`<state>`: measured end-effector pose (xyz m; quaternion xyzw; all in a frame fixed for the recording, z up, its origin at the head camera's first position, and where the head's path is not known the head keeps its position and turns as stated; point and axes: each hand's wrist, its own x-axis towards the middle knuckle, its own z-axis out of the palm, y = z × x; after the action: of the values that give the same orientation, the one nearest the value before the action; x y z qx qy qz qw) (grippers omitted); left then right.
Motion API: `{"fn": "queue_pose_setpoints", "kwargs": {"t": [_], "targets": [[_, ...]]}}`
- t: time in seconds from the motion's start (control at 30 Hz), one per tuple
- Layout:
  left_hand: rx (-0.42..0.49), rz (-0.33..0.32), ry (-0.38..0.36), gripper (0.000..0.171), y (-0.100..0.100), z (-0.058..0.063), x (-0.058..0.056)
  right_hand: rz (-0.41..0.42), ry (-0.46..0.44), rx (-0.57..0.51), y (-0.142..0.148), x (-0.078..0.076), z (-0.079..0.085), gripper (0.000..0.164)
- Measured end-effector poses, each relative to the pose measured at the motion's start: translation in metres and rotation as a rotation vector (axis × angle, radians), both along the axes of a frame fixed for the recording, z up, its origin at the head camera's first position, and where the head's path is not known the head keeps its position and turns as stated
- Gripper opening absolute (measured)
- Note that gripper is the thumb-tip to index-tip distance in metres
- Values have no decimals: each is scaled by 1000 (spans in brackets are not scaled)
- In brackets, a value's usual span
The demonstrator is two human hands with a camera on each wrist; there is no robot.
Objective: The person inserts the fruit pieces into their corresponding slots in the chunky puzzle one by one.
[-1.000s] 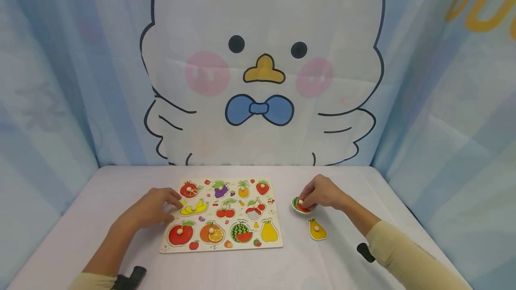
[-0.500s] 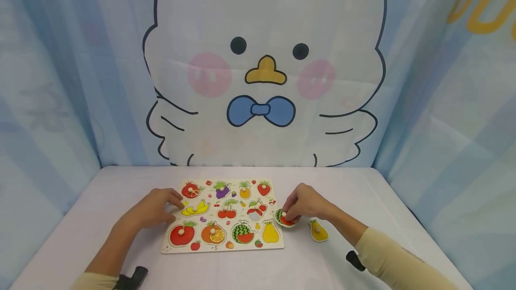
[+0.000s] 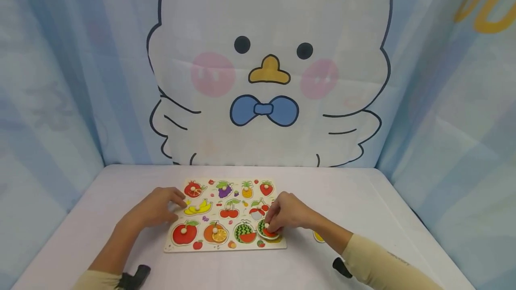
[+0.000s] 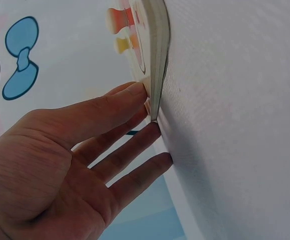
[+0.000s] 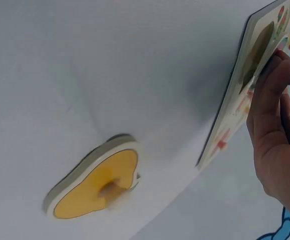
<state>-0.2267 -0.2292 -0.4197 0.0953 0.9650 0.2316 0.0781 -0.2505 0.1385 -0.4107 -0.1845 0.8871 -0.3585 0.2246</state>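
Note:
A fruit knob puzzle board (image 3: 219,247) lies flat on the table, in the middle of the head view. My right hand (image 3: 291,211) pinches a watermelon puzzle piece (image 3: 268,235) by its knob. That piece is over the board's near right corner, covering most of the pear slot, just right of the printed watermelon slot (image 3: 244,232). At the board's left edge is my left hand (image 3: 159,207); in the left wrist view its thumb and extended fingers touch the edge. A yellow pear piece (image 5: 92,187) with a knob lies on the table, mostly behind my right forearm in the head view.
A white cloth covers the table (image 3: 225,272). Behind it hangs a curtain (image 3: 266,138) with a cartoon bird, and striped blue curtains close off both sides. Other fruit pieces with knobs, such as the apple (image 3: 184,234), sit in the board.
My right hand has carried the watermelon piece left and nearer, from the table beside the board to above its near right corner. My left hand stays at the board's edge.

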Motion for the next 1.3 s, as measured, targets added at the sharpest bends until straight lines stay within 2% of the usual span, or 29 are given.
{"fn": "queue_pose_setpoints", "kwargs": {"t": [0.4, 0.6, 1.0, 1.3], "targets": [[-4, -1, 11, 28, 0, -4, -2, 140, 59, -10, -39, 8, 0, 8], [-7, 6, 9, 27, 1, -3, -2, 178, 94, 16, -52, 7, -3, 6], [7, 6, -3, 28, 1, -1, -1, 171, 140, 90, -63, 7, -3, 9], [2, 5, -5, 29, 1, 2, 1, 146, 106, 37, -61, 8, -7, 8]]}}
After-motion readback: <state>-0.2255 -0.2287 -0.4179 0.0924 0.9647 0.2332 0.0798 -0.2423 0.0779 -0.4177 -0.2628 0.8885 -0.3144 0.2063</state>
